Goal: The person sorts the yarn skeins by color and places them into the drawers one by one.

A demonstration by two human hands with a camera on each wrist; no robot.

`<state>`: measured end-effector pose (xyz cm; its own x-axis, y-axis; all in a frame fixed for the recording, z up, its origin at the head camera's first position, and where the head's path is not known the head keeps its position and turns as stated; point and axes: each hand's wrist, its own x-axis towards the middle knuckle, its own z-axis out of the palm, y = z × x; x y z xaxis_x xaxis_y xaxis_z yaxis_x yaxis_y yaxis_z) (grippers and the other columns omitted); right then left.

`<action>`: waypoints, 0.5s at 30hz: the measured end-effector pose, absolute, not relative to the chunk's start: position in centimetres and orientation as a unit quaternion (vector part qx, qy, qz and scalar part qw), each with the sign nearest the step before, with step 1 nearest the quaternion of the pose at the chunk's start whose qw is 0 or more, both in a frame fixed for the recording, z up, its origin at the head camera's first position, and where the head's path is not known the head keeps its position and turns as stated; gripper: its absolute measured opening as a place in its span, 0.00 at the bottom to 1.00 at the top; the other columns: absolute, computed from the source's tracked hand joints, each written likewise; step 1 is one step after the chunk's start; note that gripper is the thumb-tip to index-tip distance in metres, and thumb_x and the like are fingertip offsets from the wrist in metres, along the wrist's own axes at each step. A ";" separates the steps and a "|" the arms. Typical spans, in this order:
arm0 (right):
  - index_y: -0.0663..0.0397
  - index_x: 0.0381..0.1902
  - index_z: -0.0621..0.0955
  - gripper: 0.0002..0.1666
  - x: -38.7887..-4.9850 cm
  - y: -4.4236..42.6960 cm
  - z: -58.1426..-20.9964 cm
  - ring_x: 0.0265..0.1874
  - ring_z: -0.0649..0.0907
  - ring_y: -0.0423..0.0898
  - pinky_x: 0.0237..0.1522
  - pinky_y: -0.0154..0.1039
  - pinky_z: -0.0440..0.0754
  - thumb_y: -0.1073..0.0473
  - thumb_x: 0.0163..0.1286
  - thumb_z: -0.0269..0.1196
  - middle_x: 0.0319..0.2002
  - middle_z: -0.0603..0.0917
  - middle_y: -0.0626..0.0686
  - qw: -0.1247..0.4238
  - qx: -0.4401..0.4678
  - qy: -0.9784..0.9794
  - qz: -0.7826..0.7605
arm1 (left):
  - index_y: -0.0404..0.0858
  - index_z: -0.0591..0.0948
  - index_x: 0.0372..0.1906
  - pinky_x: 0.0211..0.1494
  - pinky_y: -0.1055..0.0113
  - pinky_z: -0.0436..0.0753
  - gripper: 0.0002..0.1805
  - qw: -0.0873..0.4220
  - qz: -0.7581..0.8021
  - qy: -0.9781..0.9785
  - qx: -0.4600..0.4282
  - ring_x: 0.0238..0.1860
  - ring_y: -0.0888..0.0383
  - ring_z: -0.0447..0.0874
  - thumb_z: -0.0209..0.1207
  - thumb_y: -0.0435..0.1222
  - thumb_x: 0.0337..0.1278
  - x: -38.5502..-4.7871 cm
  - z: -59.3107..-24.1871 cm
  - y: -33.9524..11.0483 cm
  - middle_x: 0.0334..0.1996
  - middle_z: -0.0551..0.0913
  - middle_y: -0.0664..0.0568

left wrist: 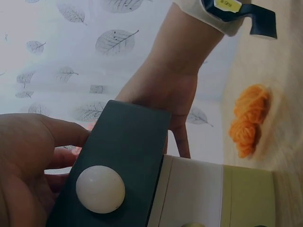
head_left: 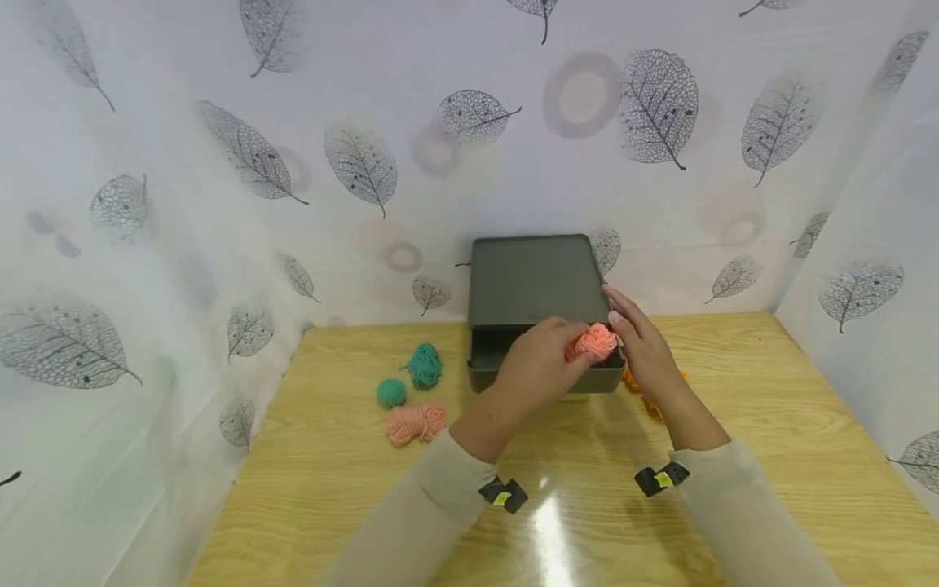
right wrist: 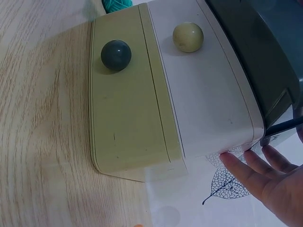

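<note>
A skein of coral yarn [head_left: 597, 341] is gripped in my left hand [head_left: 535, 367] just above the pulled-out top drawer [head_left: 587, 381] of a small drawer unit [head_left: 535, 281]. This drawer is dark green, with a white round knob [left wrist: 100, 189] in the left wrist view. How much lies inside it is hidden by the hand. My right hand [head_left: 653, 359] rests against the unit's right side with its fingers extended. Below, the white drawer [right wrist: 208, 104] and the olive drawer [right wrist: 130, 109] are closed.
Left of the unit lie two green yarn balls, a larger one [head_left: 425, 365] and a smaller one [head_left: 392, 392], and a pink skein [head_left: 416, 423]. Orange yarn [left wrist: 251, 111] sits on the wooden table [head_left: 330, 505] to the right. A leaf-patterned curtain [head_left: 411, 163] hangs right behind the unit.
</note>
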<state>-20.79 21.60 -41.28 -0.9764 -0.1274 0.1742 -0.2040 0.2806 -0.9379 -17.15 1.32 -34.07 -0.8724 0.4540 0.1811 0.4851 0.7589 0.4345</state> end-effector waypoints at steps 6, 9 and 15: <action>0.28 0.79 0.58 0.31 -20.7 21.6 -41.3 0.78 0.57 0.64 0.68 0.76 0.64 0.41 0.82 0.45 0.82 0.54 0.51 0.031 0.106 -0.801 0.588 | 0.47 0.83 0.61 0.42 0.71 0.80 0.20 -0.002 -0.228 -0.935 -0.272 0.41 0.64 0.81 0.60 0.47 0.70 -17.6 -34.0 1.4 0.41 0.85 0.57; 0.27 0.79 0.58 0.31 -20.6 21.6 -41.2 0.79 0.57 0.63 0.67 0.77 0.63 0.40 0.82 0.45 0.82 0.54 0.50 0.026 0.107 -0.800 0.590 | 0.46 0.82 0.62 0.37 0.73 0.76 0.19 -0.013 -0.230 -0.934 -0.273 0.35 0.65 0.78 0.59 0.47 0.72 -17.7 -34.0 1.4 0.33 0.83 0.59; 0.27 0.80 0.57 0.31 -20.7 21.6 -41.2 0.79 0.56 0.63 0.67 0.79 0.62 0.41 0.82 0.44 0.82 0.53 0.49 0.021 0.110 -0.799 0.591 | 0.46 0.79 0.67 0.41 0.73 0.79 0.22 -0.036 -0.237 -0.933 -0.269 0.35 0.65 0.78 0.56 0.46 0.74 -17.7 -34.0 1.3 0.38 0.86 0.58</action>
